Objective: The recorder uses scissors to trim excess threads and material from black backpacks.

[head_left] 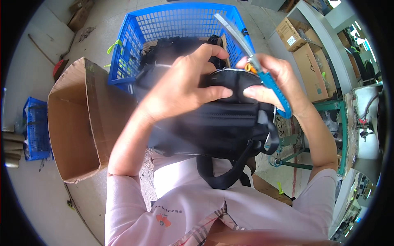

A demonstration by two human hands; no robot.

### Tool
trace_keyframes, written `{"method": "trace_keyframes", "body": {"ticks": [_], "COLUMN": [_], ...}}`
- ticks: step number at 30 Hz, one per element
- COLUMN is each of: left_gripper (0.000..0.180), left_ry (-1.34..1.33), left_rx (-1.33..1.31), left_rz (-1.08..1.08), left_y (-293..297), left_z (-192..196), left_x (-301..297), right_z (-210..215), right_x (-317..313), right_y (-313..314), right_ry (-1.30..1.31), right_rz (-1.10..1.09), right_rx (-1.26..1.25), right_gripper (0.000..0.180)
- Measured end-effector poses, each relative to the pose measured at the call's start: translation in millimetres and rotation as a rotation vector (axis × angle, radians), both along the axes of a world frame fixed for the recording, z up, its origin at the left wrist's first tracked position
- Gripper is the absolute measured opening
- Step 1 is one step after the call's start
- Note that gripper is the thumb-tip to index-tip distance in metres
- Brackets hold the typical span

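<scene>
A black bag (197, 131) with straps and seams rests across my lap. My left hand (184, 84) is at its upper part, with the thumb on the front face and bent fingers at the top edge; the index finger stands clear of the fabric. In my right hand (283, 78) are scissors (279, 95) with teal handles, an orange piece near the pivot and long silver blades pointing up and left. The right thumb also presses the bag near its upper edge, facing the left thumb. The fingertips behind the edge are partly hidden.
Beyond the bag stands a blue plastic crate (180, 8) holding black items. An open cardboard box (74, 131) is on the left, with a smaller blue crate (36, 129) past it. Cardboard cartons (310, 69) and a green metal frame (342, 123) are on the right.
</scene>
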State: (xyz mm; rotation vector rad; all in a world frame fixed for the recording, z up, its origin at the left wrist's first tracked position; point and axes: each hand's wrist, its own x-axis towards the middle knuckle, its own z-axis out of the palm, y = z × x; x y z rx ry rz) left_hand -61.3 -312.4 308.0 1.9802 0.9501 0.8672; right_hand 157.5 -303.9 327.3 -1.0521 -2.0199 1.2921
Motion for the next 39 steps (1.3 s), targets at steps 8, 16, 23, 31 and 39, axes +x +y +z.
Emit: {"method": "trace_keyframes", "body": {"ticks": [8,16,23,31,39], "left_gripper": [0.040,0.040,0.033,0.031,0.032], "left_ry": [0.252,-0.076,-0.512,-0.582,-0.623], "left_rx": [-0.157,-0.346,-0.384,-0.253,-0.187], "left_rz": [0.056,0.284,0.427,0.378,0.321], "left_y": [10,-6,-24,-27,-33], "left_z": [-11,-48,-73,-65,-65], "left_x": [-100,-156,-141,-125,-129], "right_z": [-5,-7,-10,25,31], "right_x": [16,24,46,42,34], "right_y": [-8,-19,-22,-8,20], "right_ry": [0.004,0.038,-0.091,-0.548,-0.730], "right_rz": [-0.006,-0.009,-0.076,0.097,0.334], "right_rx": [0.184,0.237,0.146,0.476,0.645], "right_gripper": [0.037,0.038,0.040,0.080,0.069]}}
